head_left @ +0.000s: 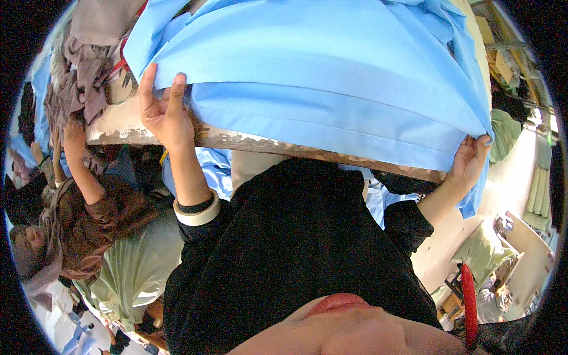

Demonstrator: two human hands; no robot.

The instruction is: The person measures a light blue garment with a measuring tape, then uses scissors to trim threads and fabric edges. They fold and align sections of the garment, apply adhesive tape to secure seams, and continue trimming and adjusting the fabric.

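Crosswise before us, a broad sheet of smooth light blue cloth [331, 59] lies over a pale, worn bench [254, 141] with a chipped near edge, spreading away from the body beyond both hands. What matters most in space, we judge, is its near border: a long, straight band set off by a crease, running from the left hand [168, 118] to the right hand [470, 157] and sloping toward the wearer on the right. We find neither hand clearly nearer to the border, since each is at one of its ends; the right hand, though, sits closer to the body, while the left reaches farther forward. At the right, we see thumb and fingers brought together, pinching the cloth near its corner, with a tail of blue hanging below. At the left, two visible fingertips stand apart against the cloth's margin; we cannot tell whether the hidden fingers grip it underneath. Around the left wrist we notice a cream-coloured, stiff ring [195, 219], pushed against a black sleeve. Farther left, well apart from the right hand, a co-worker's hand [75, 137] is just beside a crumpled heap of grey-brown fabric [83, 71].
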